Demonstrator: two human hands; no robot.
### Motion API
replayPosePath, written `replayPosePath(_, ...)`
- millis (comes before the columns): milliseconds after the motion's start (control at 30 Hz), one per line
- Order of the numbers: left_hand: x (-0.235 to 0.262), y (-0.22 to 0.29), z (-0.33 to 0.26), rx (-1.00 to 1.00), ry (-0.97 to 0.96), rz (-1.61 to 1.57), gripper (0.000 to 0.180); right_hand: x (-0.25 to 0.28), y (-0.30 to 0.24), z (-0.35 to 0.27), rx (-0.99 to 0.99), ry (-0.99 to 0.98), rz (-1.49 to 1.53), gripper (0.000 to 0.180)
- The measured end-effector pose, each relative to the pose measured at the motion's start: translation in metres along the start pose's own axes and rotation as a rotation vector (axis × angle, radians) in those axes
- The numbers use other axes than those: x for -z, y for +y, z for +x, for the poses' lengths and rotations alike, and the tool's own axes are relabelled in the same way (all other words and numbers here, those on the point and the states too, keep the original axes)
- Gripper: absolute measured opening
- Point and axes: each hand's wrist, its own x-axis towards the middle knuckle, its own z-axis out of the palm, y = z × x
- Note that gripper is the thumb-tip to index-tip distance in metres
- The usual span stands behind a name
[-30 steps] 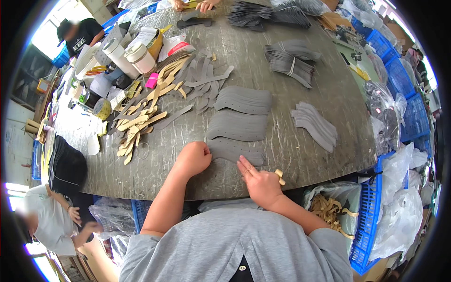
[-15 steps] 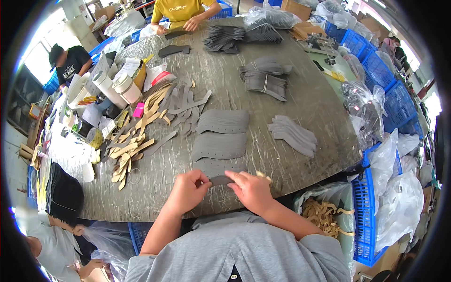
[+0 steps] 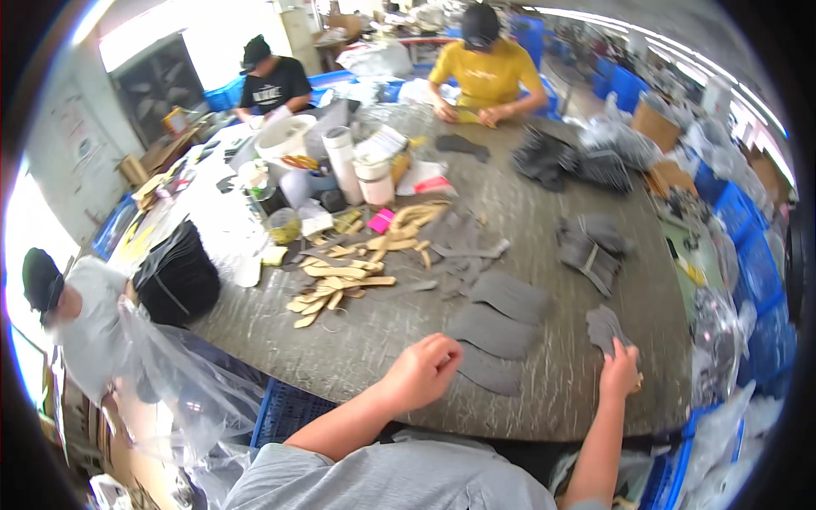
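Observation:
My left hand [image 3: 423, 371] hovers over the near table edge, fingers curled in, with nothing showing in them. It is just left of three overlapping fans of dark grey curved pieces: a far fan [image 3: 512, 296], a middle fan [image 3: 491, 330] and a near fan [image 3: 493, 374]. Farther right, my right hand [image 3: 620, 371] pinches a grey curved piece at the near end of a small stack of grey curved pieces [image 3: 603, 323]. A small tan bit [image 3: 639, 382] sticks out beside that hand. The fingertips are partly hidden and blurred.
Tan and grey strips [image 3: 340, 280] lie heaped left of the fans, near a white tumbler [image 3: 342, 161] and a jar [image 3: 374, 181]. Bundled grey pieces [image 3: 591, 251] lie beyond my right hand. A co-worker in yellow [image 3: 489, 76] works across the table [image 3: 382, 374]. Blue crates [image 3: 748, 263] line the right.
My hands have parted. The right one has moved right to the small grey stack; the left no longer holds the grey piece both gripped. The view has swung left.

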Motion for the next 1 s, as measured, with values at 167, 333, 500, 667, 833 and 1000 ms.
replayPosePath(167,0.024,-0.025,-0.020,-0.208,0.430,-0.025,0.011,0.058,-0.001,-0.016,0.144,0.135,0.471,0.019)
replayPosePath(333,0.020,-0.079,-0.037,0.077,0.573,-0.207,0.008,0.058,0.208,-0.088,-0.279,-0.908,1.929,0.047)
replayPosePath(500,0.013,-0.062,-0.025,0.093,0.539,-0.224,0.009,0.075,0.240,-0.154,-0.706,-0.537,0.549,0.032)
replayPosePath(667,0.023,-0.050,-0.019,-0.157,0.403,-0.135,0.013,0.104,0.121,-0.141,-0.226,-0.047,-0.092,0.029)
replayPosePath(833,0.040,-0.055,-0.044,-0.161,0.401,-0.087,0.025,0.076,-0.078,-0.093,0.475,0.160,0.355,0.030)
replayPosePath(1000,0.077,-0.053,-0.081,-0.171,0.503,-0.028,0.028,0.014,-0.192,-0.103,0.725,-0.403,0.181,0.084)
